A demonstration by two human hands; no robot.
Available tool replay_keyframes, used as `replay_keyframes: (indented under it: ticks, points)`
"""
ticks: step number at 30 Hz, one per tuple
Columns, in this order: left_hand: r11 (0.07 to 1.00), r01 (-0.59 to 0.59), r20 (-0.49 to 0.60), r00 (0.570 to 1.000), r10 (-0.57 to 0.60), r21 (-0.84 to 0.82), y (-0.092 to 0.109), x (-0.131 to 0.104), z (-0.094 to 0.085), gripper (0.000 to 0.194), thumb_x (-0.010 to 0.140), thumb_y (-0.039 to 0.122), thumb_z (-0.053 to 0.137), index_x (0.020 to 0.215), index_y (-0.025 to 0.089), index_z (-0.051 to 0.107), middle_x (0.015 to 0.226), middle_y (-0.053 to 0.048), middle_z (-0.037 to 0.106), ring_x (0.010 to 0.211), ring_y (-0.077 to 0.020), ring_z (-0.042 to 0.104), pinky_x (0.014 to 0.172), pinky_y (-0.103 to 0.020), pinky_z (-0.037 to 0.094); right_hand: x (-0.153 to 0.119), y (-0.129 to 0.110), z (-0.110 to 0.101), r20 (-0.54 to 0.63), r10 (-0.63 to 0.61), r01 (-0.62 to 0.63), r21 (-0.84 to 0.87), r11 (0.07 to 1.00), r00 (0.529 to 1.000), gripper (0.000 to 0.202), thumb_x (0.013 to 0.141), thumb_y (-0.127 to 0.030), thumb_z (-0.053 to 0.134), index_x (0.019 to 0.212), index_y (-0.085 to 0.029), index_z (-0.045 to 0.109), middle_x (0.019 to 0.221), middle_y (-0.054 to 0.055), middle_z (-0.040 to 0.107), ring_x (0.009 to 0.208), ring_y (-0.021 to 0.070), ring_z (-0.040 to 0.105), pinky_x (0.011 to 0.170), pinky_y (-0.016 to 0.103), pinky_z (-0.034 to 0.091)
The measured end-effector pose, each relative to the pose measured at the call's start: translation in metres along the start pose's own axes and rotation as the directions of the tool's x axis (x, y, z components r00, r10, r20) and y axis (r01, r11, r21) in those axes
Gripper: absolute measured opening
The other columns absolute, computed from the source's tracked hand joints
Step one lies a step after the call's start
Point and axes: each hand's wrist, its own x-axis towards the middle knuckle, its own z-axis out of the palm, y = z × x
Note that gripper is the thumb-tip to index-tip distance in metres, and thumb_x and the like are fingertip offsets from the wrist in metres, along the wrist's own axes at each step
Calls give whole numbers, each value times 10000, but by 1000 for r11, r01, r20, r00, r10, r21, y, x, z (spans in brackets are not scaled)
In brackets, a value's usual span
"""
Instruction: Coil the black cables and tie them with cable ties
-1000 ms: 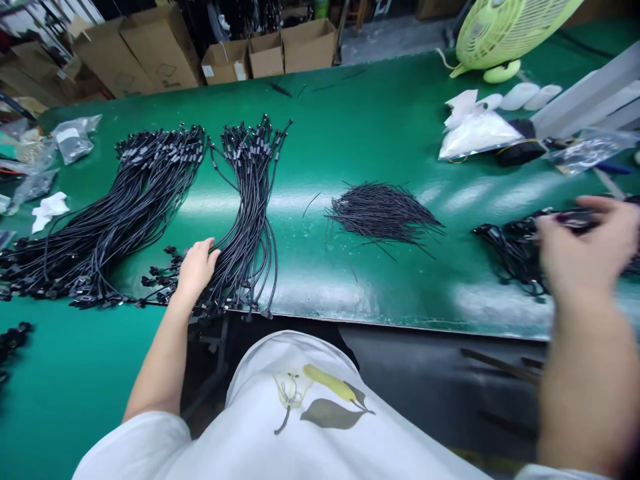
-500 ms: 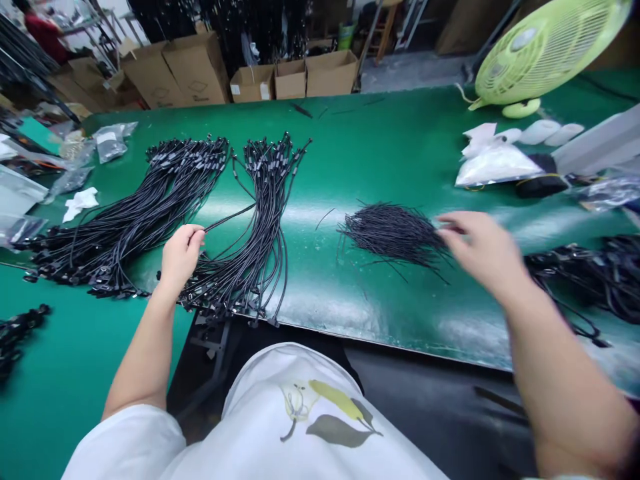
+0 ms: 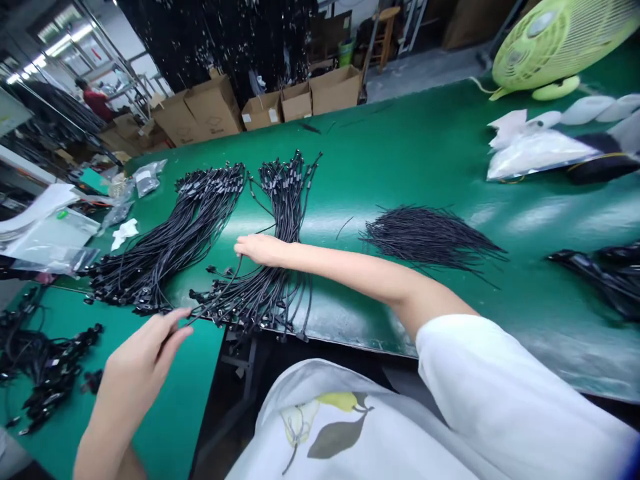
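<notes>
My left hand (image 3: pixel 145 357) is closed at the table's front edge, thumb and fingertips pinching a black cable (image 3: pixel 200 311). My right hand (image 3: pixel 257 249) reaches across to the left, over the middle bundle of black cables (image 3: pixel 287 213). Its fingers are closed, and a black cable runs into them from above and out below; whether a thin strip is also in them is hidden. A second, wider bundle of black cables (image 3: pixel 187 230) lies to the left. Off to the right lies a loose pile of thin black strips (image 3: pixel 430 237), with one strip (image 3: pixel 344 227) apart from it.
A green fan (image 3: pixel 545 47), white packets (image 3: pixel 543 157) and more black cables (image 3: pixel 605 277) are on the right. Cardboard boxes (image 3: pixel 215 110) line the far edge. Clear bags (image 3: pixel 149 179) and papers sit at left. A lower green table (image 3: pixel 175 400) carries dark parts.
My right hand has left the strip pile and crossed left to the middle cables. My left hand has moved down and nearer to me. The view has shifted and tilted.
</notes>
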Motion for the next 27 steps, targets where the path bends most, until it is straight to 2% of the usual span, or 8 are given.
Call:
replay_keyframes:
  ticks: [3,6,9,11,16,21,24,27]
  points:
    - [967,251,32,968,-250,-43,-55,-29,-29,223,789,511,604,907,367,726,802,7,708,699,-239,631,574,-317,494,15,3,-41,-347,-121,102,-73,992,930,239,1008,-158,311,1018,-175,549,1063,38,539,1003,134,541,869,279,440]
    - [880,406,-107,891,-441,-246,-93,-40,-36,179,783,500,594,829,379,717,664,11,614,596,-218,552,485,-323,447,23,-1,-94,-460,-151,49,-226,973,875,310,1013,-142,219,1022,-142,529,1045,32,499,1051,142,538,892,319,435]
    - [731,312,-185,839,-511,-606,-99,-26,-26,226,740,426,661,593,261,612,597,9,494,608,-175,523,518,-290,468,26,-12,-136,-442,-109,-52,-337,940,890,284,1019,-186,262,1027,-101,534,949,12,482,1075,159,541,917,349,424]
    - [507,200,-111,848,-518,-839,-91,-9,-18,352,722,395,698,526,192,487,542,29,357,510,-103,426,457,-212,438,23,-19,-153,-492,-77,-130,-373,919,867,299,1030,-284,312,1047,-93,542,944,12,501,1130,187,511,972,395,400]
    - [-40,-35,-9,857,-516,-999,-78,23,-15,332,848,321,644,636,180,430,552,75,255,406,-29,249,332,-67,291,10,-3,-147,-513,102,-203,-144,968,852,217,994,-282,434,1000,-144,602,920,10,569,1040,196,562,986,388,406]
    - [-52,-10,23,809,-587,-999,-88,28,-4,331,932,367,538,675,188,432,599,50,392,630,-66,539,666,-169,535,10,9,-111,-244,211,-181,136,974,947,223,944,-174,491,762,-155,618,692,-20,608,698,110,571,794,290,461]
    - [17,141,100,776,-623,-990,-93,24,8,327,934,367,533,675,175,477,714,18,524,768,-98,624,719,-222,560,9,-23,-122,-443,209,-72,305,950,872,238,965,-211,434,936,-143,660,688,-18,594,636,69,563,685,232,435]
    - [-15,174,139,729,-671,-985,-102,16,6,309,932,332,545,683,156,495,801,5,603,594,-40,589,482,-115,469,9,-37,-150,-650,104,-47,105,993,753,387,973,-413,369,1127,-212,662,919,1,646,820,92,603,775,273,415]
